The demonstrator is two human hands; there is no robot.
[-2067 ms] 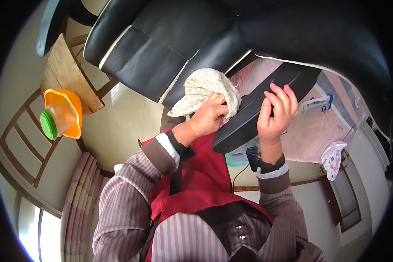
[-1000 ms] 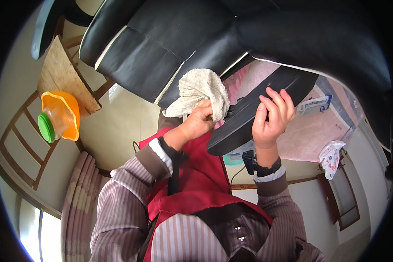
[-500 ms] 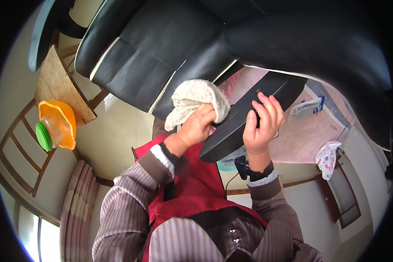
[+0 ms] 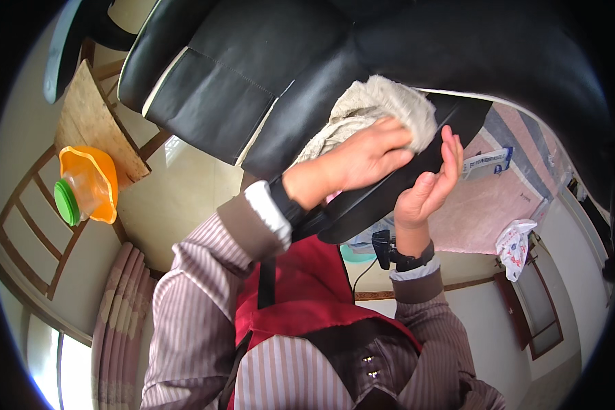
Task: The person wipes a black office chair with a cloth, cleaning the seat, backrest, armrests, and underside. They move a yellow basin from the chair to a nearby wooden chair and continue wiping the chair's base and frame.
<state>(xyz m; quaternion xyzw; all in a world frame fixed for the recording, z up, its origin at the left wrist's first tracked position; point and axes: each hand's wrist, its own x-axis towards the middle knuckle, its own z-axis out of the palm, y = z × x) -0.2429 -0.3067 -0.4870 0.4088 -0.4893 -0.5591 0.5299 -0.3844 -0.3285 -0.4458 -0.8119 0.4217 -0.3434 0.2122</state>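
Observation:
A cream, crumpled cloth [image 4: 383,102] lies bunched under my left hand [image 4: 359,156], which presses it onto a long black armrest [image 4: 372,205]. The armrest belongs to a black leather chair [image 4: 219,89] with white piping. My left fingers curl over the cloth near the middle of the armrest's top. Along the right side of the armrest, my right hand [image 4: 430,184] is raised with its fingers stretched out, close against the edge. Whether its palm touches the armrest I cannot tell. The cloth and left hand hide part of the armrest's surface.
At the left, an orange basin [image 4: 106,178] and a green-lidded clear container [image 4: 67,203] are beside a wooden table [image 4: 92,123]. Beyond the armrest lie a pink patterned cover [image 4: 465,222], a white-and-blue packet [image 4: 486,164] and a white plastic bag [image 4: 514,246].
My left hand has slid the cloth to the right and farther up along the armrest. The right hand has shifted slightly to the right and turned more edge-on.

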